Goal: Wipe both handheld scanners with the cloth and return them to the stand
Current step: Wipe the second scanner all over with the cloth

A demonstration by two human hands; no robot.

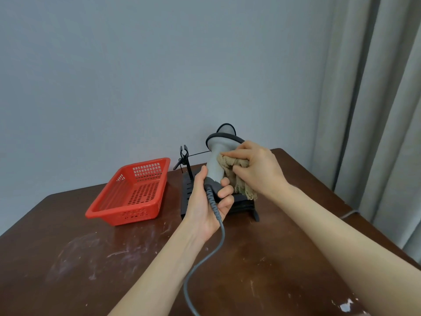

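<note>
Just in front of the black slotted plastic stand (185, 201), a person wipes a grey plastic handheld scanner (216, 165), held upright above the scuffed brown wooden table (114, 270). The left hand (209, 201) grips the dark base of the handle, fingers curled tight round it, while the grey coiled cable (205, 258) trails away from the stand toward the camera. The right hand (257, 169) pinches a bunched beige fringed cloth (242, 190) between thumb and curled fingers and presses it against the handle. At the stand's rear, the dark-rimmed head of what appears to be the second scanner (226, 128) pokes up; whether it has been cleaned cannot be told. A red perforated plastic basket (127, 215) sits just left of the stand. The job looks midway at most: the scanner in hand is not yet back on the stand.
</note>
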